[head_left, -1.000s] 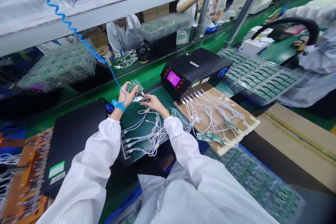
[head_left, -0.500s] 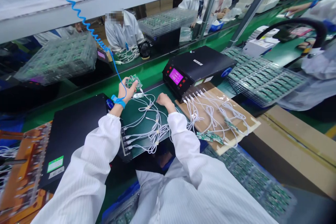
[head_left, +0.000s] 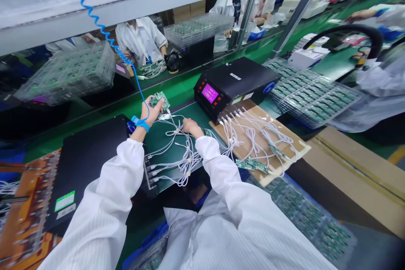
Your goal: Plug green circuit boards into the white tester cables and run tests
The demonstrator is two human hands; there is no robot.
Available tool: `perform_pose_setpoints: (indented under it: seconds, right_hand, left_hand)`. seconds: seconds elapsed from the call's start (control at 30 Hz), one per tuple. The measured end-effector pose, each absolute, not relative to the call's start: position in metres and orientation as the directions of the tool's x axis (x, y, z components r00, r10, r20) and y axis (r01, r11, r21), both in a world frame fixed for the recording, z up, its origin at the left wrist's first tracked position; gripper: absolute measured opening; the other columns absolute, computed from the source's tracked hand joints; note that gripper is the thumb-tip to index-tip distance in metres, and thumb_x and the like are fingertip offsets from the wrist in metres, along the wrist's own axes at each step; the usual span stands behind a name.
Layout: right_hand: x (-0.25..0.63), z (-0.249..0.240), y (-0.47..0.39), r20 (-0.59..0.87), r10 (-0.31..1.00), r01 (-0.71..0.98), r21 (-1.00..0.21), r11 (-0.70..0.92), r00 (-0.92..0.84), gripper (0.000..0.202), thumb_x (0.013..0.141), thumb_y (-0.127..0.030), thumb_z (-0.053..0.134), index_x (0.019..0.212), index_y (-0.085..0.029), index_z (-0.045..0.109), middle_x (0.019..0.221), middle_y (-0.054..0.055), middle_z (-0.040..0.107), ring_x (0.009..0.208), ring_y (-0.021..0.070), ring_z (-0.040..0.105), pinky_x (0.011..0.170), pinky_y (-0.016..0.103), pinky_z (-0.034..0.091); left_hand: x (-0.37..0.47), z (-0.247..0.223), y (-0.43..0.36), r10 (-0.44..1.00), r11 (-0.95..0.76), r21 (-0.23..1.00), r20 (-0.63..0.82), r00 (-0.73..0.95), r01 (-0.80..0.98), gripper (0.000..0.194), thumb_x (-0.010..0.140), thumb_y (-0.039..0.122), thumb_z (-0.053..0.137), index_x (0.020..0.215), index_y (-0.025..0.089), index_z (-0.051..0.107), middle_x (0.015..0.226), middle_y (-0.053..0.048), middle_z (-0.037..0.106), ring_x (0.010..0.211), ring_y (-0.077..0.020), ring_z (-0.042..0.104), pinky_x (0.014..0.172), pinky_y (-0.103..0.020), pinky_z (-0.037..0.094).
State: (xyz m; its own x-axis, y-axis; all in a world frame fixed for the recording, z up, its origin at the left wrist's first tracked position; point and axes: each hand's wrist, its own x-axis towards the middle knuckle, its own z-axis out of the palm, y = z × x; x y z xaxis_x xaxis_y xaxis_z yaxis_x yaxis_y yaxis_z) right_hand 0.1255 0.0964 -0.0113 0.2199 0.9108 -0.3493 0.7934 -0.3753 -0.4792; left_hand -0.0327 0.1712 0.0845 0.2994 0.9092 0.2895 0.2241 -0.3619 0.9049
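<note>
My left hand [head_left: 152, 109], with a blue wrist strap [head_left: 140, 123] on its wrist, is closed around green circuit boards [head_left: 160, 101] held above the bench. A white cable plug meets their lower edge. My right hand [head_left: 192, 128] is to the right, fingers drawn together beside the white cables [head_left: 185, 156]. Whether a cable lies between its fingertips is hidden. Below my left hand lies a small pale board [head_left: 164, 117]. Part of another green board [head_left: 208, 133] shows by my right sleeve. The cables run to sockets on the left black box [head_left: 95, 160].
A black tester [head_left: 236, 84] with a lit purple screen stands at right, its cables spread over cardboard [head_left: 265, 128]. Stacked board trays [head_left: 313, 90] lie beyond. A coiled blue cord [head_left: 95, 17] hangs from the shelf to my wrist. Co-workers sit across and at right.
My right hand has moved left and slightly down, up to the white cables. A green board now shows beside my right sleeve. My left hand keeps hold of the boards; the view has shifted slightly.
</note>
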Motion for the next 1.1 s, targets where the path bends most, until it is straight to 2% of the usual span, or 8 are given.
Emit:
perform_pose_setpoints:
  seconds: [0.13,0.3,0.47,0.63,0.73,0.83,0.93,1.1]
  right_hand:
    - [0.119,-0.006,0.088,-0.328,0.885,0.753,-0.474,-0.456,0.330,0.041,0.087,-0.017,0.072,0.126,-0.006,0.068,0.132,0.029,0.067,0.124,0.0354,0.068,0.101,0.038,0.055]
    - [0.111,-0.003,0.075,-0.250,0.833,0.669,-0.503,-0.547,0.493,0.062,0.094,-0.013,0.057,0.151,0.003,0.036,0.130,0.033,0.066,0.124,0.0333,0.068,0.101,0.039,0.053]
    - [0.106,-0.006,0.069,-0.172,0.751,0.456,-0.702,-0.547,0.637,0.044,0.096,-0.014,0.050,0.138,-0.004,0.049,0.131,0.030,0.066,0.124,0.0361,0.066,0.102,0.044,0.051]
    - [0.112,-0.014,0.070,-0.139,0.731,0.343,-0.814,-0.468,0.668,0.039,0.106,-0.037,0.039,0.132,-0.013,0.057,0.123,0.020,0.073,0.120,0.0284,0.069,0.099,0.033,0.051]
    - [0.120,-0.018,0.070,-0.104,0.755,0.339,-0.848,-0.408,0.648,0.039,0.107,-0.035,0.033,0.125,-0.016,0.063,0.117,0.014,0.076,0.112,0.0214,0.071,0.097,0.027,0.050]
    - [0.125,-0.020,0.070,-0.058,0.744,0.249,-0.923,-0.294,0.665,0.045,0.106,-0.029,0.028,0.135,-0.011,0.057,0.119,0.015,0.077,0.109,0.0175,0.071,0.095,0.025,0.050]
    - [0.126,-0.019,0.070,-0.012,0.727,0.121,-0.984,-0.130,0.687,0.048,0.105,-0.033,0.032,0.139,-0.006,0.052,0.116,0.017,0.076,0.106,0.0175,0.072,0.091,0.024,0.051]
    - [0.120,-0.010,0.071,0.140,0.788,0.251,-0.968,-0.020,0.600,0.051,0.108,-0.048,0.027,0.129,-0.016,0.061,0.099,0.006,0.073,0.089,0.0165,0.069,0.085,0.023,0.052]
  left_hand:
    - [-0.033,0.084,0.172,0.913,-0.355,0.905,0.282,0.294,0.234,0.037,0.079,0.053,0.077,0.086,0.025,0.053,0.054,0.006,0.056,0.050,-0.0172,0.056,0.059,-0.033,0.045]
    - [-0.033,0.086,0.170,0.906,-0.374,0.896,0.299,0.298,0.238,0.027,0.082,0.042,0.074,0.080,0.024,0.054,0.053,0.004,0.057,0.048,-0.0153,0.054,0.053,-0.029,0.045]
    - [-0.032,0.087,0.168,0.888,-0.388,0.905,0.316,0.335,0.174,0.024,0.081,0.036,0.073,0.079,0.023,0.054,0.078,-0.004,0.074,0.046,-0.0112,0.053,0.046,-0.026,0.043]
    - [-0.032,0.087,0.169,0.886,-0.402,0.905,0.345,0.309,0.141,0.025,0.079,0.034,0.073,0.087,0.023,0.053,0.095,-0.006,0.079,0.046,-0.0096,0.053,0.046,-0.026,0.046]
    - [-0.031,0.088,0.168,0.881,-0.418,0.899,0.364,0.302,0.135,0.021,0.081,0.036,0.071,0.085,0.022,0.056,0.092,-0.006,0.078,0.047,-0.0100,0.053,0.049,-0.027,0.048]
    - [-0.031,0.090,0.168,0.882,-0.420,0.897,0.368,0.293,0.138,0.022,0.082,0.037,0.072,0.081,0.022,0.057,0.085,-0.005,0.077,0.047,-0.0105,0.053,0.049,-0.027,0.048]
    - [-0.031,0.090,0.167,0.887,-0.413,0.900,0.361,0.287,0.143,0.025,0.082,0.040,0.073,0.078,0.022,0.056,0.084,-0.005,0.077,0.046,-0.0100,0.051,0.047,-0.028,0.047]
    - [-0.033,0.089,0.165,0.846,-0.492,0.841,0.399,0.354,0.225,0.035,0.086,0.049,0.071,0.067,0.024,0.056,0.055,0.002,0.062,0.047,-0.0139,0.055,0.052,-0.029,0.048]
